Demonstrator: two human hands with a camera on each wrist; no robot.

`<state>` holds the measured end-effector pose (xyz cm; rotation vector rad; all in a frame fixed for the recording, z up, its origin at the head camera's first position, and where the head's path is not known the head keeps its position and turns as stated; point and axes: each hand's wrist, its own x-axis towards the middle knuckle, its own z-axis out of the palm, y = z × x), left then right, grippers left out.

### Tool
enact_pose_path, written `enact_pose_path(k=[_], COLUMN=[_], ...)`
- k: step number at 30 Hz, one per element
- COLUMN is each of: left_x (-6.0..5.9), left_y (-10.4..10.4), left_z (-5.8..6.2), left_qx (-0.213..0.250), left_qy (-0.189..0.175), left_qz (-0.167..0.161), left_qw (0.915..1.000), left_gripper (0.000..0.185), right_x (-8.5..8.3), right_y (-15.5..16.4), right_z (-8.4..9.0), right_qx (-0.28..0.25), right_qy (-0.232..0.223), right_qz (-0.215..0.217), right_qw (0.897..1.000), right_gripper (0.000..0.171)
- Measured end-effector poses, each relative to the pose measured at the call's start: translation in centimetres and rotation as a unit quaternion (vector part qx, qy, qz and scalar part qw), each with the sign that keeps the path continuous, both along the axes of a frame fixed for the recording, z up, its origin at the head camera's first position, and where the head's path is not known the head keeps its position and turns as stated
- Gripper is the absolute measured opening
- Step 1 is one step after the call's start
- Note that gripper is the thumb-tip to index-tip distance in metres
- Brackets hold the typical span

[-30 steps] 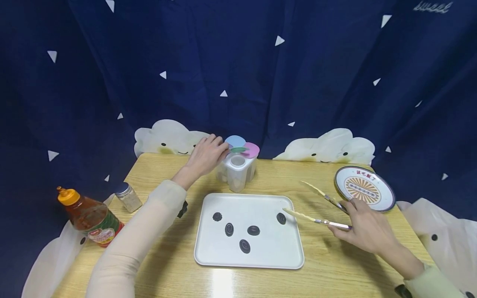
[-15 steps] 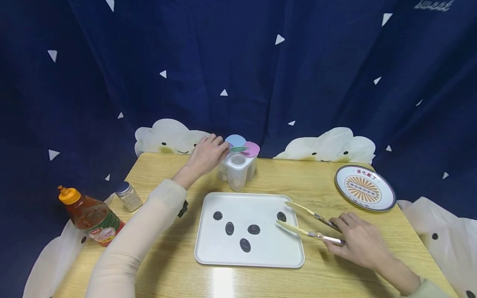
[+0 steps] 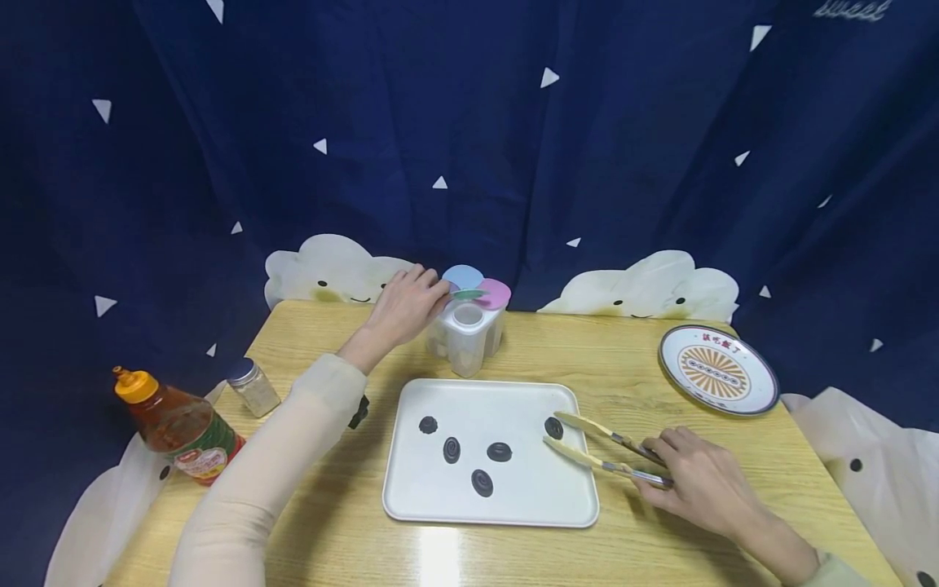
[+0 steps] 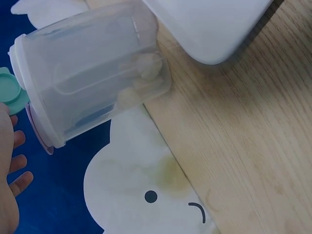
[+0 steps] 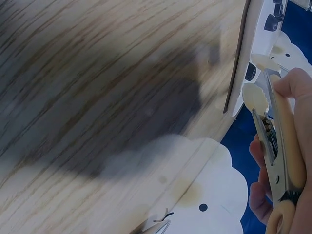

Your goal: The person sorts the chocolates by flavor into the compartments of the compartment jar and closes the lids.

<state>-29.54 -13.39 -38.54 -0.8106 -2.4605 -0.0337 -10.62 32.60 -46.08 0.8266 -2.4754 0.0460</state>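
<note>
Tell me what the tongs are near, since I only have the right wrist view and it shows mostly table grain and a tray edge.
Observer: The right hand holds the tongs, tips spread either side of the rightmost dark piece on the white tray.
Operator: How many pieces are on it?
Observer: Five dark pieces, spread across the middle.
Operator: And the other hand?
Observer: The left hand rests against the seasoning box behind the tray, fingers at its green lid.
</note>
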Motion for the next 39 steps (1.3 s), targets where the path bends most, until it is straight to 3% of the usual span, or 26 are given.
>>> enact_pose_path(k=[12,21,29,39], left_x=[0.2,0.2,0.2,0.2], left_y=[0.1,0.1,0.1,0.1], left_z=[-0.2,-0.1,-0.1,0.0], left_qx=[0.011,0.006,0.006,0.004], left_qy=[0.001,0.005,0.002,-0.001], left_qz=[0.008,0.010,0.010,0.011], left_qw=[0.9999,0.9999,0.9999,0.9999], left_gripper=[0.019,0.020,0.020,0.021], right_x=[-0.2,-1.0,-3.2,-6.9], right_y=[-0.3,-1.1,-2.4,-4.5], right_z=[-0.4,0.5,2.5,5.6], right_qx=[0.010,0.000,-0.005,-0.026], right_qy=[-0.012,-0.005,0.003,0.044], right_qz=[0.000,0.018,0.036,0.074], right_qw=[1.000,1.000,0.999,0.996], right_gripper=[0.038,0.037,0.038,0.039])
